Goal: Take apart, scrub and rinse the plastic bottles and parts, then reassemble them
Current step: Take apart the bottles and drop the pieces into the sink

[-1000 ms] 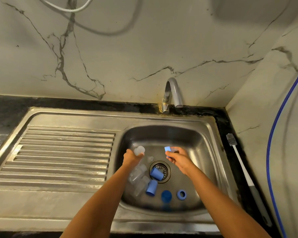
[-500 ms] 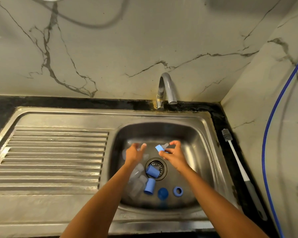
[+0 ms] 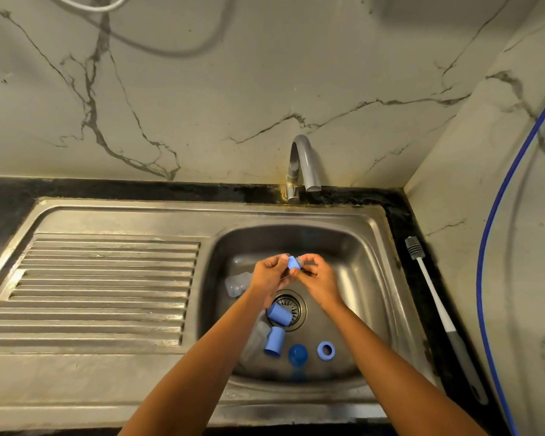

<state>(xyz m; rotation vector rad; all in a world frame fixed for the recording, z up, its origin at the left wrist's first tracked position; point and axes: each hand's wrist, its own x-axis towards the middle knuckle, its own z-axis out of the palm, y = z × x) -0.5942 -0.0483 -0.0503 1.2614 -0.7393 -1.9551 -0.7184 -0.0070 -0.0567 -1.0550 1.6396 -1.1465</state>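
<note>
Both at once: left hand [image 3: 269, 275] and right hand [image 3: 321, 280] pinch one blue cap [image 3: 293, 262].
Held over the sink [image 3: 370, 278], above the drain [image 3: 291, 306]; other blue parts [image 3: 274, 341] lie near the front edge.

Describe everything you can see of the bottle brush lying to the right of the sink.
The bottle brush is long and slim, with a grey bristle head, a thin white shaft and a thicker dark grey handle. It looks like plastic. It lies flat on the black counter, running alongside the right rim of the sink. Its head points towards the wall and its handle towards the person. Nothing but the counter touches it.
</note>
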